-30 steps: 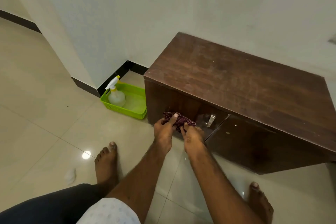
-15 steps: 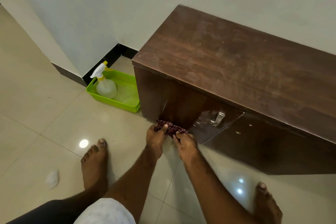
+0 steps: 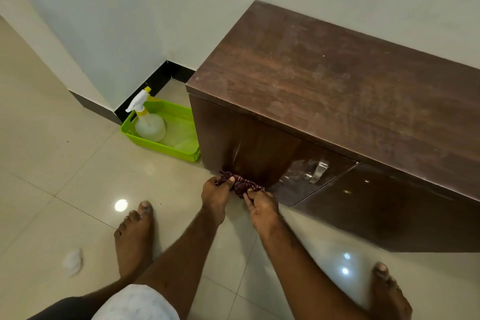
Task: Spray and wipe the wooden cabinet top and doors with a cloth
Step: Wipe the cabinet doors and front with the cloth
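Note:
A low dark wooden cabinet [image 3: 337, 80] stands against the wall, its top dusty and streaked. Its left door [image 3: 259, 153] carries a metal handle [image 3: 319, 172] and wet smears; the right door [image 3: 389, 205] is glossy. A maroon checked cloth [image 3: 240, 184] is pressed against the bottom edge of the left door. My left hand [image 3: 217, 199] and my right hand [image 3: 261, 206] both grip the cloth, side by side. A clear spray bottle [image 3: 148, 123] with a white and yellow trigger stands in a green basket [image 3: 155, 144] left of the cabinet.
The floor is glossy beige tile with light reflections. My bare feet [image 3: 133, 239] stand either side of my arms. A small white wad [image 3: 72, 260] lies on the floor at the lower left. A wall corner with black skirting [image 3: 145, 93] is behind the basket.
Both hands slid the cloth down the left door from about mid height to its bottom edge. The camera moved closer and tilted down.

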